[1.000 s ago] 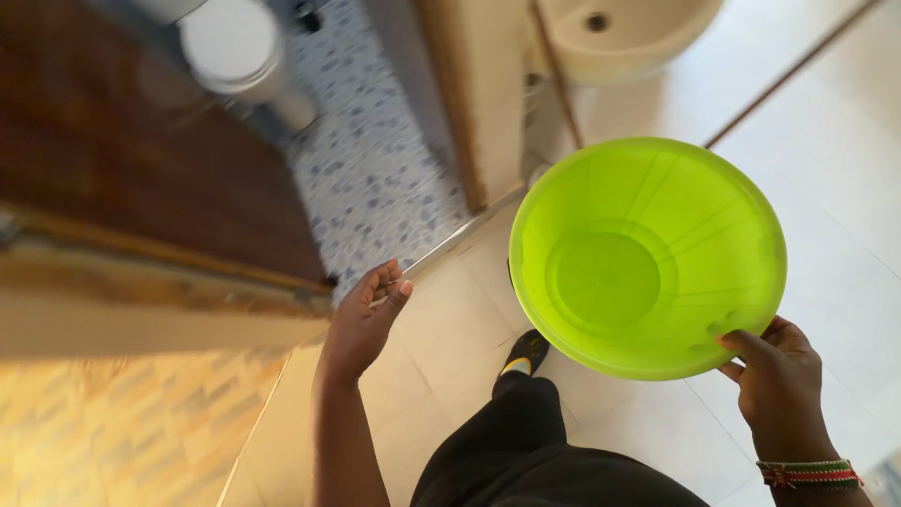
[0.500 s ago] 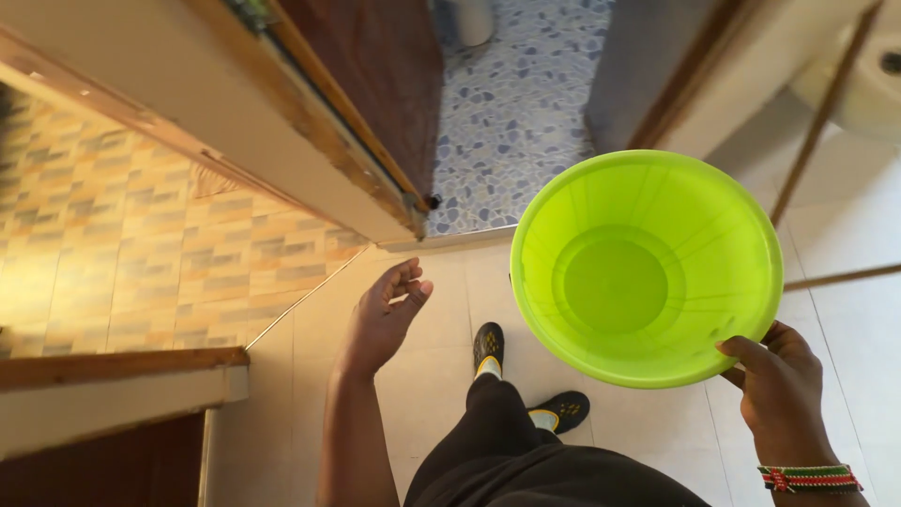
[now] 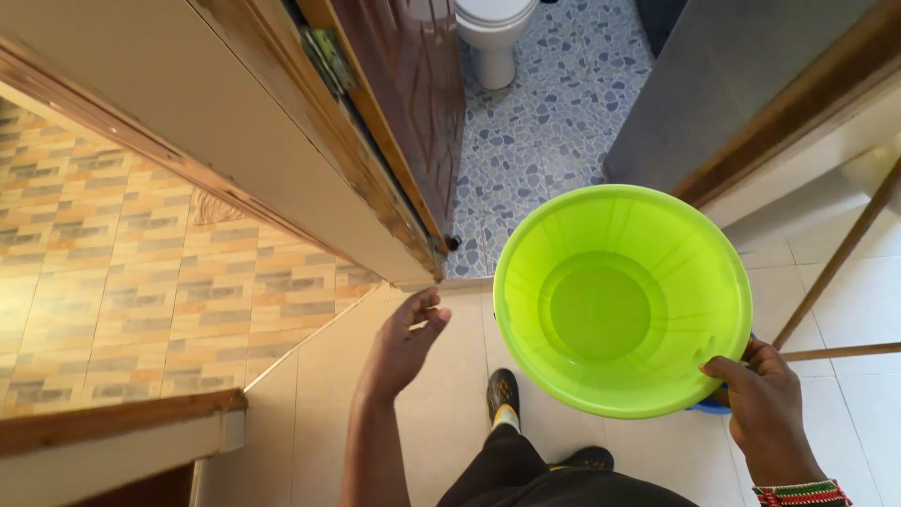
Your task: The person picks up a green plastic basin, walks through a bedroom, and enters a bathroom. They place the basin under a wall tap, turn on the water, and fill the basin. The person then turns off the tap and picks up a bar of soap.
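My right hand (image 3: 765, 408) holds the green basin (image 3: 621, 299) only by its rim; it could tip and slip. My left hand (image 3: 405, 343) is open, empty, near the door (image 3: 413, 94).

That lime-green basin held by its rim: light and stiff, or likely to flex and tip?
The green basin looks empty and thin-walled, so probably light. The right hand holds it by one rim edge alone without visible sagging, suggesting fair stiffness. Gripped off-centre, it could tilt easily; the left hand hangs free.

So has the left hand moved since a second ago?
Yes. The left hand was at the metal threshold strip by the door; now it hangs open over the floor tiles, just short of the door frame.
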